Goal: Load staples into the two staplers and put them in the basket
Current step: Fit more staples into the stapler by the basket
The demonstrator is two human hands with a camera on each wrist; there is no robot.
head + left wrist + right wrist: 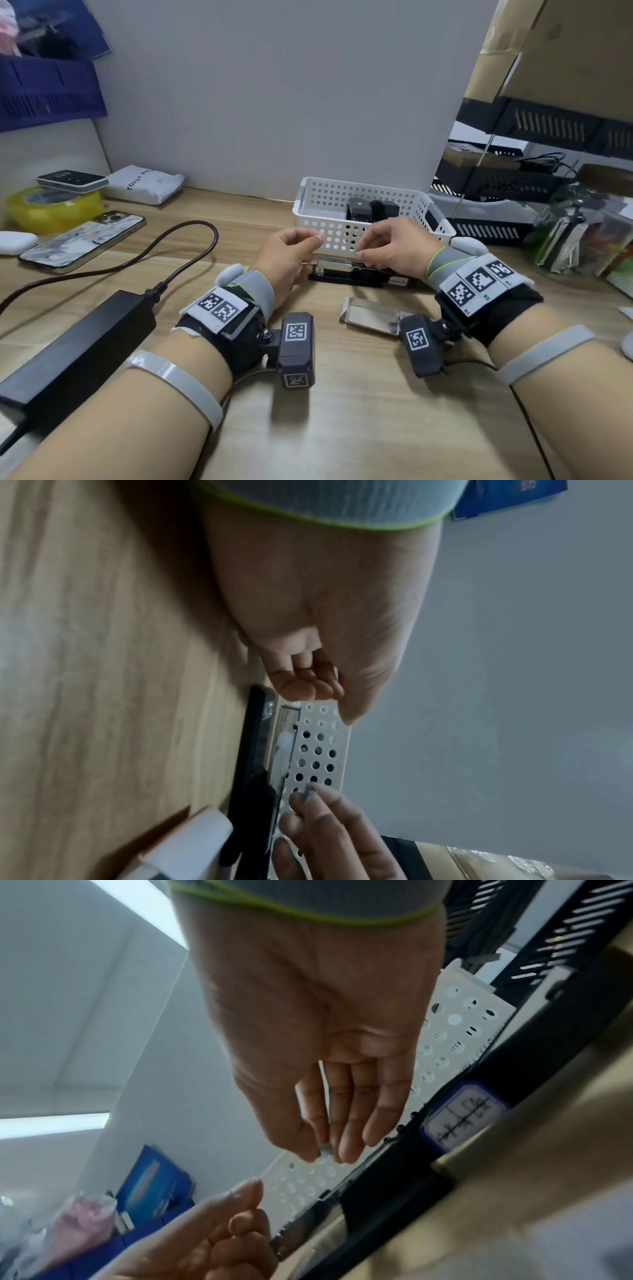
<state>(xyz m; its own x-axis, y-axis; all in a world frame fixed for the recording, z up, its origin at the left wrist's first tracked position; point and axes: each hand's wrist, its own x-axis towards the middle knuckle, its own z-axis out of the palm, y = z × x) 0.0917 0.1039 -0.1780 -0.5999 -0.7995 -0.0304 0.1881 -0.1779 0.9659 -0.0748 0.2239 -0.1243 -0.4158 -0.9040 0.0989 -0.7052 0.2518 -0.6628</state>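
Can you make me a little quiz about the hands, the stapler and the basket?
1. True or false: the open stapler lies inside the white basket.
2. What does the right hand pinch? A) a small grey strip of staples B) a phone C) a roll of tape
3. Fill in: the opened staple box lies on the ___.

Key:
1. False: it lies on the table, in front of the basket.
2. A
3. table
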